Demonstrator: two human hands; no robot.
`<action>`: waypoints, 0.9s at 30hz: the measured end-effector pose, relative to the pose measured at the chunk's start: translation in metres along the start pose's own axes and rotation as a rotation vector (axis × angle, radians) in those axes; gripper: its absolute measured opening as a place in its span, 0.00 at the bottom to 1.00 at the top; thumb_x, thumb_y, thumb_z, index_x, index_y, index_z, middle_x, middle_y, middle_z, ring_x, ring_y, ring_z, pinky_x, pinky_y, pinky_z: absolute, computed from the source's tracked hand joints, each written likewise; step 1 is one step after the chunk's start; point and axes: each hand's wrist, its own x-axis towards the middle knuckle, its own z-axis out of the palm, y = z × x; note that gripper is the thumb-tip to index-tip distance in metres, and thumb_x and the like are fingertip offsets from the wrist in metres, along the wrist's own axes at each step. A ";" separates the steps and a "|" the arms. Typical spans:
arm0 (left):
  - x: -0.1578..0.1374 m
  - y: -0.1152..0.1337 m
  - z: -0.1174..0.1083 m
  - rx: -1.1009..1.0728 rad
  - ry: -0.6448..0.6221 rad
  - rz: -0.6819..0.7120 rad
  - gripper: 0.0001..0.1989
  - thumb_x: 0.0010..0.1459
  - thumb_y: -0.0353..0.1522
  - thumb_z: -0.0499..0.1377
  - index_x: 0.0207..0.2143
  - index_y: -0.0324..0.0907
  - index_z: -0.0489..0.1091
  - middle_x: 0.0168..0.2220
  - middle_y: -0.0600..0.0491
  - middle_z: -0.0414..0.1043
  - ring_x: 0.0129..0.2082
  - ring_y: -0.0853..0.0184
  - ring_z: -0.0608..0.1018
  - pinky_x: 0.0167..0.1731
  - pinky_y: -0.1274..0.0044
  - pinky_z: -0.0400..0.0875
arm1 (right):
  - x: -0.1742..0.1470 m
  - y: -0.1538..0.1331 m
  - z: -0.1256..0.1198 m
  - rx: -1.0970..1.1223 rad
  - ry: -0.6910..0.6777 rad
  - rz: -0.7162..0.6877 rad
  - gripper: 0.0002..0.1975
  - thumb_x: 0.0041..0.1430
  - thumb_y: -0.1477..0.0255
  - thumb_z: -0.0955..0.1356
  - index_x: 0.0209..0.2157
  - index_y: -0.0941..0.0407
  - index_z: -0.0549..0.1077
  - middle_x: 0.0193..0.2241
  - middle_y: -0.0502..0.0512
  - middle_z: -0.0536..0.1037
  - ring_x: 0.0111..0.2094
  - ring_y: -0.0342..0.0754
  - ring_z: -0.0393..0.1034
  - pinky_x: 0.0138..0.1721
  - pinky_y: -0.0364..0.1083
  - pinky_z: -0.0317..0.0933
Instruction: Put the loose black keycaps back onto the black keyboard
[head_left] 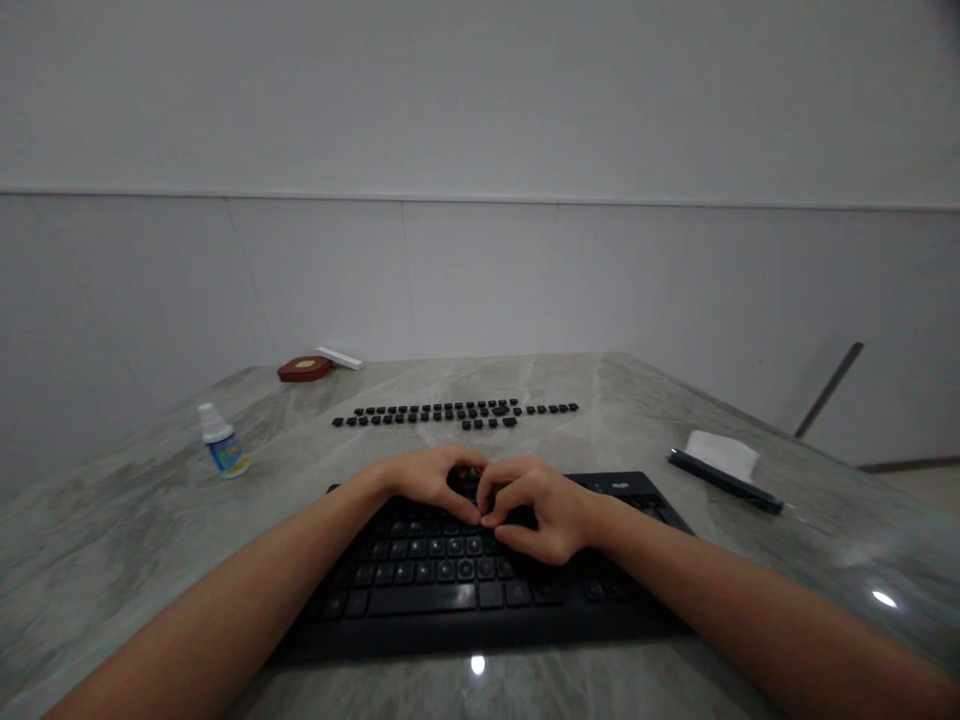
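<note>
A black keyboard (pixel 420 635) lies on the marble-patterned table in front of me, with both hands over its upper middle. My left hand (pixel 431 475) arches over the keys, thumb tip pressing down between the rows; its other fingers curl partly behind my right hand. Right beside that thumb, my right hand (pixel 544 510) is closed, its index fingertip and thumb drawn together low over the keys. Whatever lies between the fingertips is too small and covered to name. Beyond the keyboard, loose black keycaps (pixel 425 417) are laid out in rows.
On the left stands a white spray bottle (pixel 225 450) with a blue label. A red-brown box (pixel 304 369) and a white flat object (pixel 339 357) lie at the far left edge. To the right, a black pen-like stick (pixel 724 480) rests by white paper (pixel 724 453).
</note>
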 end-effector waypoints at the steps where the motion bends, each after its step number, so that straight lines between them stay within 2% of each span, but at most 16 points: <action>1: 0.000 -0.001 0.000 -0.007 -0.004 0.007 0.16 0.46 0.37 0.68 0.39 0.45 0.73 0.36 0.56 0.73 0.37 0.64 0.74 0.37 0.76 0.66 | 0.000 0.000 -0.001 0.001 -0.001 -0.003 0.05 0.49 0.77 0.67 0.26 0.58 0.75 0.34 0.56 0.77 0.32 0.45 0.71 0.35 0.45 0.67; 5: 0.000 -0.001 0.001 -0.028 -0.009 0.023 0.14 0.47 0.36 0.68 0.37 0.46 0.73 0.37 0.56 0.73 0.38 0.63 0.74 0.38 0.75 0.66 | 0.000 0.001 -0.002 0.012 -0.005 0.000 0.06 0.48 0.77 0.66 0.27 0.58 0.76 0.35 0.56 0.76 0.32 0.44 0.69 0.35 0.45 0.66; 14: 0.000 0.000 0.000 0.049 0.003 0.010 0.18 0.46 0.36 0.68 0.41 0.47 0.72 0.35 0.57 0.72 0.35 0.65 0.73 0.34 0.78 0.66 | -0.001 0.004 -0.008 -0.012 -0.086 0.040 0.07 0.52 0.74 0.68 0.30 0.58 0.80 0.26 0.52 0.72 0.26 0.42 0.65 0.29 0.42 0.61; 17: 0.001 0.000 0.000 0.060 -0.010 0.005 0.20 0.46 0.35 0.68 0.44 0.48 0.72 0.38 0.57 0.72 0.37 0.65 0.73 0.37 0.77 0.67 | -0.002 0.003 -0.011 -0.039 -0.135 0.046 0.08 0.53 0.73 0.68 0.32 0.58 0.80 0.24 0.51 0.72 0.25 0.41 0.64 0.27 0.42 0.59; 27: 0.003 0.002 -0.001 0.076 -0.060 -0.022 0.24 0.47 0.38 0.67 0.48 0.47 0.70 0.43 0.55 0.72 0.42 0.62 0.73 0.43 0.73 0.67 | -0.004 -0.004 -0.014 -0.218 -0.256 0.041 0.12 0.60 0.72 0.65 0.28 0.58 0.79 0.24 0.52 0.72 0.24 0.41 0.62 0.28 0.42 0.58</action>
